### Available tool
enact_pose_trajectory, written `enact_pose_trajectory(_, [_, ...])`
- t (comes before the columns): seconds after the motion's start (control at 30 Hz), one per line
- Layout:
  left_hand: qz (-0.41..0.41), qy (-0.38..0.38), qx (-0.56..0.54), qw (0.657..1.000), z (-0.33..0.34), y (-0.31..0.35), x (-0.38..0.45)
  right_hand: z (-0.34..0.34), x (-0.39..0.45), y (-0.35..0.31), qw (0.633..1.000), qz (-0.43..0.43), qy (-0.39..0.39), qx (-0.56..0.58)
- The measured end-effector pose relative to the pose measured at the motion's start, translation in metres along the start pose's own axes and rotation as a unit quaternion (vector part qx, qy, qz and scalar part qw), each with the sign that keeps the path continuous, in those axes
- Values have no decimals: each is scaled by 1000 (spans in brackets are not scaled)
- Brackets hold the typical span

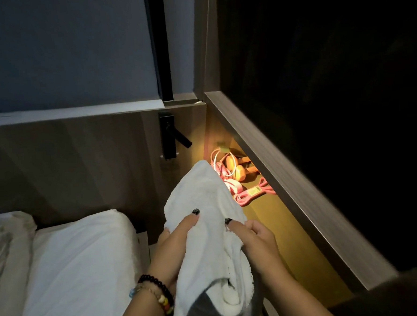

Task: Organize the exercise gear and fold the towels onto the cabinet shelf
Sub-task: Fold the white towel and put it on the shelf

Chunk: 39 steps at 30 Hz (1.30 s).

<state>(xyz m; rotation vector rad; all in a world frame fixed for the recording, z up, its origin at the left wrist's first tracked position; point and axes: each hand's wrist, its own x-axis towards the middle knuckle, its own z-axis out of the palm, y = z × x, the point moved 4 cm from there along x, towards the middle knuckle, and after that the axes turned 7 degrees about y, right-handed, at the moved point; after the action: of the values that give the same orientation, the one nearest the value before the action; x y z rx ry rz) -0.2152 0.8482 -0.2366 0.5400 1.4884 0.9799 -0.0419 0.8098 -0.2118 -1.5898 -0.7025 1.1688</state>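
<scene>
A white towel (pixel 200 195) hangs between both my hands in front of the lit cabinet shelf (pixel 275 229). My left hand (pixel 175 238) grips its left side with the thumb on top. My right hand (pixel 254 238) grips its right side. The towel's far end reaches toward the back of the shelf. On the shelf behind it lie an orange dumbbell (pixel 240 168), a pink jump rope (pixel 217 167) and a pink resistance band (pixel 253 191), partly hidden by the towel.
A bed with white bedding (pixel 70 264) lies to the left. A wooden headboard wall carries a black reading lamp (pixel 172 135). A wooden cabinet frame (pixel 289 177) runs diagonally above the shelf, with dark space beyond it on the right.
</scene>
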Motion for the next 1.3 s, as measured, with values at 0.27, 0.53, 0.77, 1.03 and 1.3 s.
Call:
enact_pose_trajectory(0.27, [-10,-84,-25,996,33,37,59,25,84,-20,999,32,32,-8])
enact_pose_trajectory(0.53, [-50,-138,32,989,53,70,151,59,155,-25,992,65,109,-5])
enact_pose_trajectory(0.77, [-58,-193,88,976,81,101,219,84,194,-25,973,82,204,68])
enact_pose_trajectory(1.03, [119,-405,269,866,104,104,228,75,190,12,927,92,343,119])
enact_pose_trajectory(1.3, [192,-560,353,725,104,55,229,70,158,68,895,45,426,127])
